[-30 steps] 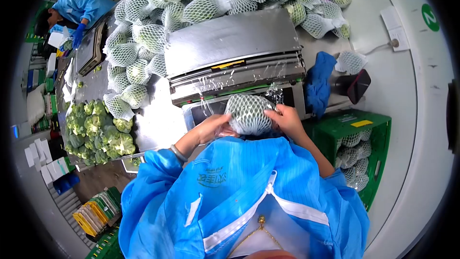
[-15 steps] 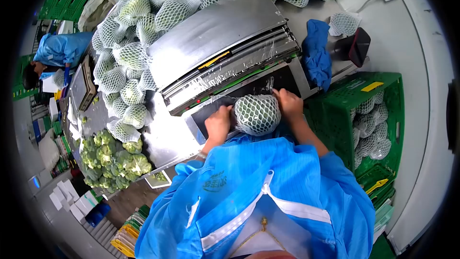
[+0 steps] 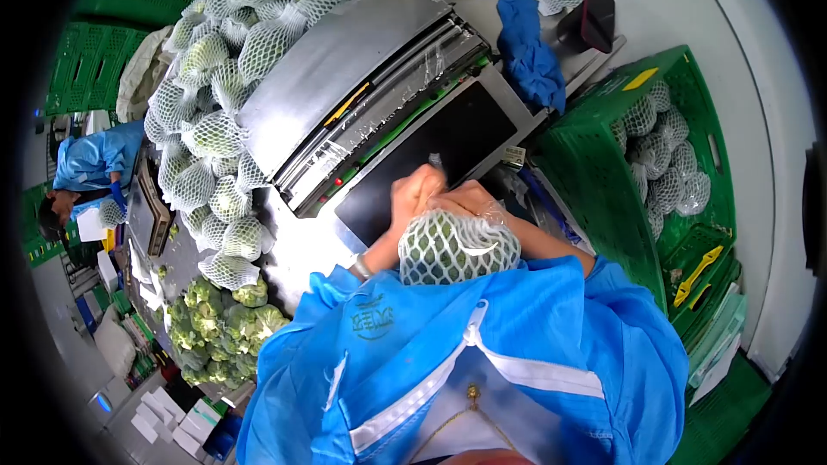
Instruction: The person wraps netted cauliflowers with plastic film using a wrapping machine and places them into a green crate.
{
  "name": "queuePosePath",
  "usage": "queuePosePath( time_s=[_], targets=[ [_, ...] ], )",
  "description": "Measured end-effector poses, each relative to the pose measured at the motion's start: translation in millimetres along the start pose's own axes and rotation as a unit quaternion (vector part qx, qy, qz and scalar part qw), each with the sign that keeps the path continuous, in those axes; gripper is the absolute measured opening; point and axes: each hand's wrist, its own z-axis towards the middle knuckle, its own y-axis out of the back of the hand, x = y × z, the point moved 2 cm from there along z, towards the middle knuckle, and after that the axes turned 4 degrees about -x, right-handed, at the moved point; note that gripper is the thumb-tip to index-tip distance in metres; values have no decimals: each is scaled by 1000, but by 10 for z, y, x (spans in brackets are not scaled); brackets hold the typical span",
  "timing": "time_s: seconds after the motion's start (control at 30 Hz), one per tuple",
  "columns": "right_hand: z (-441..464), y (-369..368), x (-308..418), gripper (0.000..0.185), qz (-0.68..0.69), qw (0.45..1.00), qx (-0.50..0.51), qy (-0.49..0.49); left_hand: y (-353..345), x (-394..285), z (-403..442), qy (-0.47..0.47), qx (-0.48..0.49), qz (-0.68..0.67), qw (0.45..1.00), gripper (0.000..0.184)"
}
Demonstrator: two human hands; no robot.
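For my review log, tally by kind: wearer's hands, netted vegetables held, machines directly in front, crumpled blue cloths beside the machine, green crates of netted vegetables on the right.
Hands: 2 (left hand, right hand)
Netted vegetable held: 1
Machine: 1
Blue cloth: 1
Green crate: 1
Total: 6

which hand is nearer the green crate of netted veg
Right. The right hand, at the top of the netted vegetable, is left of the green crate; the left hand is farther left, close beside the right.
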Motion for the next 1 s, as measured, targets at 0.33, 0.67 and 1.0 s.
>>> queuePosePath(
  time_s=[0.33, 0.67, 1.0],
  targets=[
    [-478, 1162, 1176, 15, -457, 841, -270, 104, -1033, -473, 7, 372, 199, -333, 843, 38],
    [-2100, 1943, 1052, 66, -10, 951, -216, -222, -2177, -858, 229, 431, 201, -370, 798, 49],
    [-3532, 3007, 1531, 98, -239, 776, -541, -218, -4300, -1124, 167, 301, 547, -205, 754, 73]
  ],
)
